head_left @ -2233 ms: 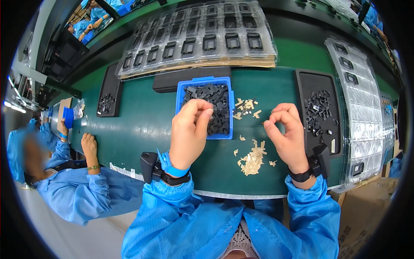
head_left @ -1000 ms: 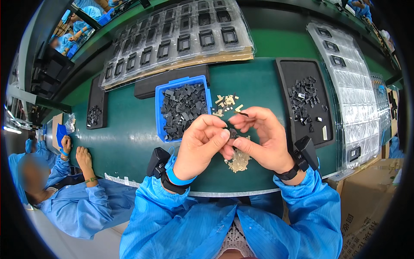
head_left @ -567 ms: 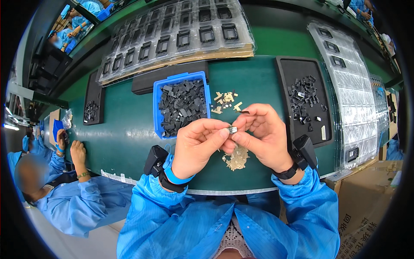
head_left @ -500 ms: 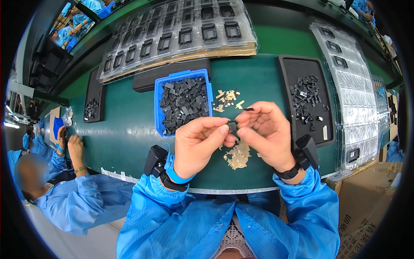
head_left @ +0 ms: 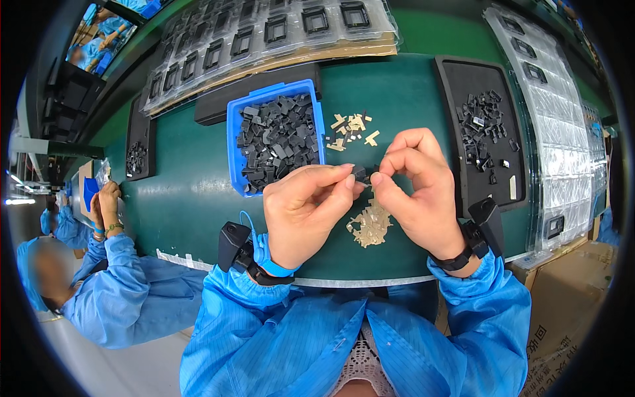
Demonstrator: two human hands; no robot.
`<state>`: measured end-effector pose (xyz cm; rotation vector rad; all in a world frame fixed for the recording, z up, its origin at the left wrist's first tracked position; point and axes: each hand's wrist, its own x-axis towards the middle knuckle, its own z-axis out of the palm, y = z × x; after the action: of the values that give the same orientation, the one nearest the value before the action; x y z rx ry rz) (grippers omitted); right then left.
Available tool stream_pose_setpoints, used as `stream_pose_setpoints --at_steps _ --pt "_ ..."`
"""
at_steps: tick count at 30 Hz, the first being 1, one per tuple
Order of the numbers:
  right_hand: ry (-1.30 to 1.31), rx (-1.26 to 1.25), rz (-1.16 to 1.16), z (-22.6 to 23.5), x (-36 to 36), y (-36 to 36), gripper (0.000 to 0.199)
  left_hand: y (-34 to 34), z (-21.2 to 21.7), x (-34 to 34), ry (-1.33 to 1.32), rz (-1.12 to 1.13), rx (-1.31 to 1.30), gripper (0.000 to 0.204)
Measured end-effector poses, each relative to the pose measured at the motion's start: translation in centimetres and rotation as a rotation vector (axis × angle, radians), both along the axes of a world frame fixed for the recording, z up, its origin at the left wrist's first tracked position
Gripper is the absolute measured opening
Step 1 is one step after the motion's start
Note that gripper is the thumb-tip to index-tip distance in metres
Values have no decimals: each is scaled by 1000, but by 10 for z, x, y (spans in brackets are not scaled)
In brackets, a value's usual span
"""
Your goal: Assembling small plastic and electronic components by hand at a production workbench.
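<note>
My left hand (head_left: pixel 305 215) pinches a small black plastic part (head_left: pixel 360 174) between thumb and fingertips, above the table. Close against it, my right hand (head_left: pixel 423 195) has thumb and index finger pressed together at the part's right side. What those right fingertips hold, if anything, is too small to tell. Below the hands lies a pile of pale cream scraps (head_left: pixel 372 225). To the left stands a blue bin (head_left: pixel 233 142) heaped with black plastic parts (head_left: pixel 278 135). More cream pieces (head_left: pixel 350 127) lie scattered beyond my hands.
A black tray (head_left: pixel 489 69) with small black pieces stands at the right, beside a clear blister tray (head_left: pixel 569 165). Stacked blister trays (head_left: pixel 264 49) with black frames fill the far left. Another small black tray (head_left: pixel 140 165) sits left. A co-worker (head_left: pixel 126 284) in blue sits there.
My right fingers have closed in on the black part; the dark strip seen between them before is now mostly hidden. The whole view has shifted slightly.
</note>
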<state>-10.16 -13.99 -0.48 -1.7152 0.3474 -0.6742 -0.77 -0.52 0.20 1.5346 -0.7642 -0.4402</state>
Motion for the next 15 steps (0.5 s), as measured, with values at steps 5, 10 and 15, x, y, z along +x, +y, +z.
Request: stream_pose_setpoints --at_steps 5,10,15 --pt "2 -101 -39 3 -1 -1 8 -3 -1 -2 33 26 -44 14" --pt "6 -187 -59 4 -1 -1 8 -3 -1 -3 7 24 -18 14" --pt "11 -201 -73 3 -1 -1 9 -2 0 -3 -3 17 -6 13"
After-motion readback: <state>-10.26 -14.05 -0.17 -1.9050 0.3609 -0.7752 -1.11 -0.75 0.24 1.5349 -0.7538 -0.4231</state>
